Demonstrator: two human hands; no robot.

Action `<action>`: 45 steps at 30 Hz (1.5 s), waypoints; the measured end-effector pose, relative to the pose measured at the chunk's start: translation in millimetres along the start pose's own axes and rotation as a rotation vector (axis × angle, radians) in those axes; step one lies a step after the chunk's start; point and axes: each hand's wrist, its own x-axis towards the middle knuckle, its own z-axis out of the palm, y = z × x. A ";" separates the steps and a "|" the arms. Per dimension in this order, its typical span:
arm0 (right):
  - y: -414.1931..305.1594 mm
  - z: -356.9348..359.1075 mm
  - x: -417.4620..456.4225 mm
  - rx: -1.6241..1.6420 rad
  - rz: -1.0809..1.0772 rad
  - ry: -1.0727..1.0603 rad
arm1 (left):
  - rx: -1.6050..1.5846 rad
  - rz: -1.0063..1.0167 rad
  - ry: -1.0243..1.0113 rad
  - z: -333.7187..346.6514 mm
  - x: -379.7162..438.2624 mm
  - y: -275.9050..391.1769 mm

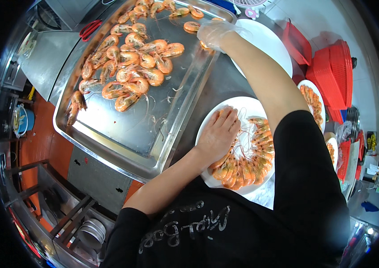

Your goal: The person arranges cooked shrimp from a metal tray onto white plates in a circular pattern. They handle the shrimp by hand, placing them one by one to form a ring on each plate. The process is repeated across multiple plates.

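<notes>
My left hand (217,135) is bare and lies palm down over the left side of a white plate (206,125). Cooked shrimp (239,172) form a ring there, tails and feelers towards the middle; some show at the edges of my fingers, and what is under the palm is hidden. In a clear plastic glove, my right hand (215,35) reaches to the right rim of a large steel tray (126,137). Shrimp parts show beside it, but its fingers are hidden, so a grip cannot be made out. Heaped shrimp (134,63) fill the tray's left and far parts.
A bare white plate (263,40) sits beyond my right forearm. At right are plates of arranged shrimp (311,100) and stacked red plastic baskets (331,73). Red-handled scissors (90,30) lie left of the tray. Stacked white bowls (91,232) stand on a low rack.
</notes>
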 end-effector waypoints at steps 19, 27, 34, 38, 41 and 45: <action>-9.4 34.0 -192.2 0.687 0.215 0.118 | -0.040 0.009 -0.047 3.2 1.0 -2.2; -67.0 85.3 -240.5 0.910 0.413 0.010 | -0.127 -0.067 -0.058 -0.5 2.7 -0.1; -69.1 79.2 -250.1 1.065 0.461 -0.105 | -0.056 -0.041 0.009 -0.3 2.8 7.6; -36.7 84.0 -268.7 1.160 0.475 0.036 | 0.044 -0.021 -0.050 0.3 2.7 6.5; -14.1 46.9 -287.8 1.086 0.652 0.151 | 0.046 -0.014 -0.033 -6.0 0.8 6.5; -8.2 75.7 -286.9 0.928 0.430 0.186 | 0.038 -0.036 -0.091 -9.3 9.1 16.4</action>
